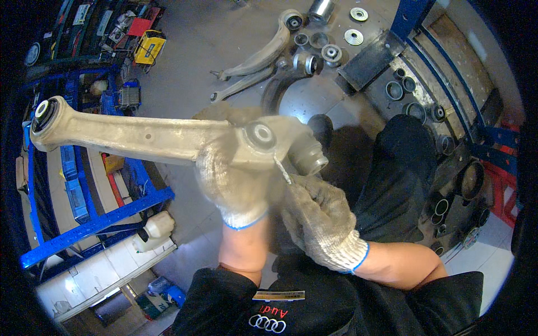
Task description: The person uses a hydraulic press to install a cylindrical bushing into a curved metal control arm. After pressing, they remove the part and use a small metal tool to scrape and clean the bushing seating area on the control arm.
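A pale metal suspension control arm (pixel 168 131) lies crosswise before me, its long end pointing left. At that end sits a black rubber bushing (pixel 42 110); a second bushing (pixel 260 134) shows near the middle, and a ball joint (pixel 309 157) juts out at the right end. My left hand (pixel 230 182), in a knit work glove, is closed round the arm from below; most fingers are hidden. My right hand (pixel 318 210), also gloved, is closed on a thin whitish stick (pixel 282 168) whose upper end meets the arm beside the middle bushing.
More control arms (pixel 266 47) lie on the floor ahead, near loose bushings (pixel 332 54) and metal rings (pixel 394 89). A blue frame (pixel 412 19) stands at the right. On the left are a blue rack (pixel 101 229), a white jug (pixel 159 225) and a yellow box (pixel 150 47).
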`<state>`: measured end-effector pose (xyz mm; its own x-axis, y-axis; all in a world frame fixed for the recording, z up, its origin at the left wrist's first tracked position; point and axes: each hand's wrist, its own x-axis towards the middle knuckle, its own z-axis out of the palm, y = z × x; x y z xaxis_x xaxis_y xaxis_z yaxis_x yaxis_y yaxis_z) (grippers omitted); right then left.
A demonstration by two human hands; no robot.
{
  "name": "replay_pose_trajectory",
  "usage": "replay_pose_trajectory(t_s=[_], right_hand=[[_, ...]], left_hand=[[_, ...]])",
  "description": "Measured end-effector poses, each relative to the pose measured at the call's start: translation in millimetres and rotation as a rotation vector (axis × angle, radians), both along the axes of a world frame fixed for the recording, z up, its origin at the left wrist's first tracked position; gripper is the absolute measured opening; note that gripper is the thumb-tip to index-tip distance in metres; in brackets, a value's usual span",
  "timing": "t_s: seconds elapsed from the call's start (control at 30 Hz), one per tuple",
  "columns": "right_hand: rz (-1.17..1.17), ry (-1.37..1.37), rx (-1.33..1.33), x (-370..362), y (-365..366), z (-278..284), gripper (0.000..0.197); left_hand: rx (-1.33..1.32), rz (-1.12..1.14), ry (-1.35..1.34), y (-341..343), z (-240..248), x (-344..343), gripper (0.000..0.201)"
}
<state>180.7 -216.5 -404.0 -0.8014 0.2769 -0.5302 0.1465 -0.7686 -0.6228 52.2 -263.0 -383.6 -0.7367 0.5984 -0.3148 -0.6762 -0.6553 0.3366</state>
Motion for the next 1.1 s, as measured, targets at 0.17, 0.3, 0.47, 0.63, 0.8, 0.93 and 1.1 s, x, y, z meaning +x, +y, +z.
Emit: replay_pose_trajectory(t_s=[0.17, 0.3, 0.47, 0.63, 0.8, 0.93, 1.1], right_hand=[[-0.173, 0.096, 0.816, -21, -12, -16, 0.02], [-0.16, 0.161, 0.896, -21, -1, -18, 0.024], [0.086, 0.008, 0.177, 5, 22, 0, 0.027], [0.307, -0.012, -0.056, 13, 48, 6, 0.029], [0.418, -0.102, 0.098, 11, 57, 7, 0.037], [0.511, -0.094, 0.314, 10, 63, 10, 0.039], [0.521, -0.105, 0.116, 5, 73, 21, 0.034]], left_hand=[[-0.474, 0.13, 0.507, 1, -4, -3, 0.047], [-0.623, 0.207, 0.504, 1, -5, 1, 0.049], [-0.274, 0.197, 0.252, -1, -12, -7, 0.049], [-0.198, 0.072, 0.434, -4, -13, -10, 0.051], [-0.018, -0.021, 0.195, -1, -3, 0, 0.053], [-0.002, -0.049, 0.039, 0, 2, 3, 0.052], [-0.132, -0.013, 0.194, 2, 0, -3, 0.05]])
